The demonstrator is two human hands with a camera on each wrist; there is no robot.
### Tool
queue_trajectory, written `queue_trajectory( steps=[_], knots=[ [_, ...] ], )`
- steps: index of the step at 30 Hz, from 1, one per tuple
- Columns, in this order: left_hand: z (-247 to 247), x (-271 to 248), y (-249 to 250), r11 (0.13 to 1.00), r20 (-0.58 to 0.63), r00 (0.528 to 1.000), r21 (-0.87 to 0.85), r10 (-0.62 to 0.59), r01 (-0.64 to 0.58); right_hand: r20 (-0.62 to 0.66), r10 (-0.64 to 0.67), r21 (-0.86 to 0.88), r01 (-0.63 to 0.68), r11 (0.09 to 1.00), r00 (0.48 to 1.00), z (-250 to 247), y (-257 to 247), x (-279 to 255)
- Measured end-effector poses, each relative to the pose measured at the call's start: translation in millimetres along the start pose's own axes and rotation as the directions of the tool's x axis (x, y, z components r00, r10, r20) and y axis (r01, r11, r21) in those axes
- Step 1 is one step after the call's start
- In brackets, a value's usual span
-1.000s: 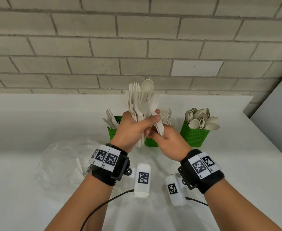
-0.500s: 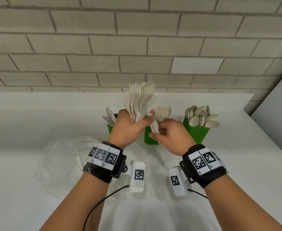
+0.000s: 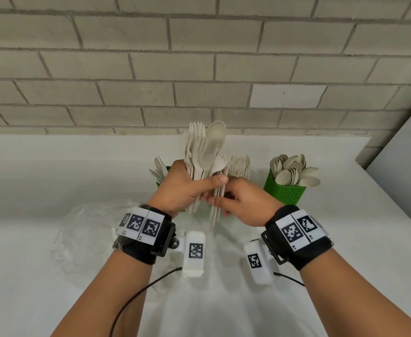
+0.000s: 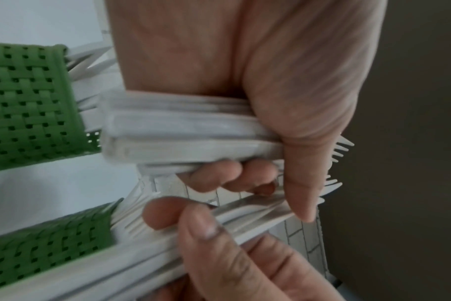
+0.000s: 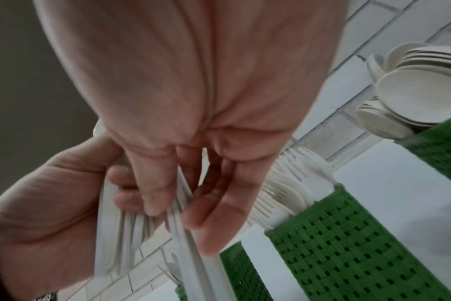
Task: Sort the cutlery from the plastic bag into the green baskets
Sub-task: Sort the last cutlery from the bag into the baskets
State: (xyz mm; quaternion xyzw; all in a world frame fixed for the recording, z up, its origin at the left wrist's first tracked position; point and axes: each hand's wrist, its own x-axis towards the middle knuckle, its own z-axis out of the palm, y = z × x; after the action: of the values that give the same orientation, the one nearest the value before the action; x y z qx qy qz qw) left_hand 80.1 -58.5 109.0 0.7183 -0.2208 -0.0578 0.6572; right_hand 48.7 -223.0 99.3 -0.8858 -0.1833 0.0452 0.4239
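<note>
The bundle of cutlery (image 3: 205, 156) stands upright in the left hand (image 3: 183, 190), fist wrapped round the handles, in front of the green baskets (image 3: 284, 192) at twelve o'clock. The right hand (image 3: 242, 205) pinches a few handles. Light, stiff, slippery-looking pieces; best gripped mid-handle.

3 green baskets (image 3: 284, 193), 2 hands (image 3: 185, 188), 1 plastic bag (image 3: 85, 237), 2 wrist cams (image 3: 194, 251)
</note>
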Motion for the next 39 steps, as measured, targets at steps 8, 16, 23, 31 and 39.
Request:
queue_trajectory(
  steps=[8, 16, 23, 31, 39],
  knots=[
    [-25, 19, 17, 0.996, -0.204, 0.976, -0.034, 0.070, -0.079, -0.216, 0.050, -0.093, -0.071, 0.993, 0.975, -7, -24, 39],
    [-52, 13, -15, 0.966, -0.460, 0.880, -0.258, -0.115, -0.009, -0.402, 0.152, 0.187, -0.082, 0.979, 0.903, -1, -16, 71],
    [-48, 7, -31, 0.967, -0.428, 0.890, -0.252, -0.157, 0.049, -0.268, 0.136, -0.003, -0.142, 0.990, 0.954, 26, -3, 93],
    [-40, 5, -34, 0.979, -0.361, 0.923, -0.192, -0.132, 0.065, -0.302, 0.140, 0.044, -0.132, 0.990, 0.943, 27, -4, 91],
    [-17, 4, -21, 0.965, -0.171, 0.972, -0.234, -0.160, 0.118, -0.349, 0.238, 0.487, -0.042, 0.873, 0.906, -3, -28, 49]
  ],
)
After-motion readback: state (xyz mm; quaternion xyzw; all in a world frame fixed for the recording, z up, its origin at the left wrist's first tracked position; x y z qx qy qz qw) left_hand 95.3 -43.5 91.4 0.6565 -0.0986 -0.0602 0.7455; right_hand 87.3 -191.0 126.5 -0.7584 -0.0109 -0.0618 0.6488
